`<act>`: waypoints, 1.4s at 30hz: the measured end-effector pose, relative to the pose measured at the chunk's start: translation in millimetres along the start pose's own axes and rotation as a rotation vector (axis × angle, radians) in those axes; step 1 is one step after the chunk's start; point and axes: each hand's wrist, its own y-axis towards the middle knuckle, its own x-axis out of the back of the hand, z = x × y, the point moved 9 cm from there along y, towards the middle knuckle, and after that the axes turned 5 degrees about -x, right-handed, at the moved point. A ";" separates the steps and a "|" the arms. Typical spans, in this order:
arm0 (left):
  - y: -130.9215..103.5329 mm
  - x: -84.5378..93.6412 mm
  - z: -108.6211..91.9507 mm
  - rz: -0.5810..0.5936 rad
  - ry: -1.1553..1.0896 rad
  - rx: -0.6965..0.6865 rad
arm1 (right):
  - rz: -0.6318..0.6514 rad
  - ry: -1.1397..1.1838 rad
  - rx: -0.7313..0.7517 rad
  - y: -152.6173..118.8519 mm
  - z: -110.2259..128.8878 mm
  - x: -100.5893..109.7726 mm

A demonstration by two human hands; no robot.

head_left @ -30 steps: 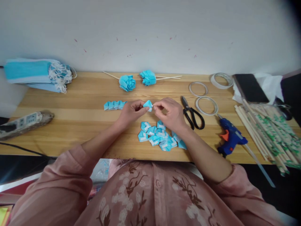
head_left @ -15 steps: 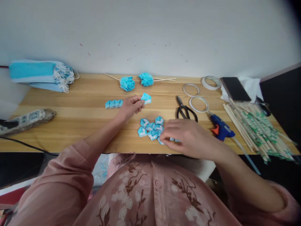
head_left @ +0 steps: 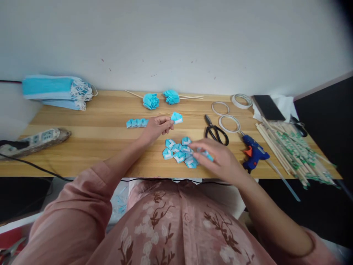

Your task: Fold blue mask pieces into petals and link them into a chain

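Observation:
Pinched in my left hand (head_left: pixel 159 127) is a blue folded petal (head_left: pixel 177 117) with a white strip on its lower part. My right hand (head_left: pixel 216 156), slightly blurred, is over the right side of a group of blue folded petals (head_left: pixel 177 148), its thumb and forefinger apart. Many of these petals carry white strips, and some are partly hidden by the right hand. Beside my left hand lies a row of overlapping blue petals (head_left: pixel 135 123), its right end covered by that hand.
Two blue flowers on sticks, a left one (head_left: pixel 151 101) and a right one (head_left: pixel 171 97), lie near the wall. Black scissors (head_left: pixel 216 130), tape rolls (head_left: pixel 229 123), a blue glue gun (head_left: pixel 255 151), wrapped sticks (head_left: pixel 295 147) and a phone (head_left: pixel 268 108) are rightward. Masks (head_left: pixel 52 88) and a power strip (head_left: pixel 38 141) are leftward.
The camera view has shifted a little. My right hand's thumb and forefinger have spread apart over the petals. My left hand keeps its petal.

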 end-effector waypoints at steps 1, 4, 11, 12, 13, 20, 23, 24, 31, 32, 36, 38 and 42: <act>0.3 0.7 0.8 -0.003 -0.003 0.000 | -0.093 0.043 -0.073 11.9 -16.6 6.8; 0.8 2.9 1.6 -0.009 0.002 -0.007 | -0.204 0.288 -0.258 47.1 -62.3 4.9; 0.9 2.9 -4.9 -0.003 0.040 -0.053 | -0.094 0.548 -0.317 102.6 -69.9 -32.8; 0.8 2.8 -6.3 -0.001 0.045 -0.064 | -0.089 0.538 -0.308 106.0 -67.6 -34.9; 0.7 2.9 -7.5 0.000 0.056 -0.074 | -0.086 0.527 -0.302 108.5 -66.2 -36.4; 0.2 8.4 -6.1 -0.026 0.137 -0.063 | -0.124 0.620 -0.322 110.4 -75.5 -39.4; 1.0 10.8 -3.3 -0.042 0.147 -0.067 | -0.127 0.736 -0.334 107.2 -80.2 -41.3; 1.1 11.1 -2.3 -0.044 0.148 -0.066 | -0.130 0.740 -0.334 106.1 -81.5 -41.3; 0.0 6.7 -1.9 -0.017 0.138 -0.038 | -0.205 0.555 -0.295 100.5 -84.2 -33.7; 0.0 6.6 -2.2 -0.021 0.132 -0.034 | -0.231 0.515 -0.288 99.4 -82.7 -31.0; 0.6 8.8 -2.0 -0.057 0.112 -0.033 | -0.462 0.269 -0.181 88.9 -64.2 -8.7; 0.7 9.8 -1.7 -0.069 0.120 -0.042 | -0.506 0.147 -0.095 84.9 -50.4 -5.3; 0.1 8.6 -2.5 -0.055 0.131 -0.062 | -0.437 0.014 -0.002 85.6 -38.1 -15.5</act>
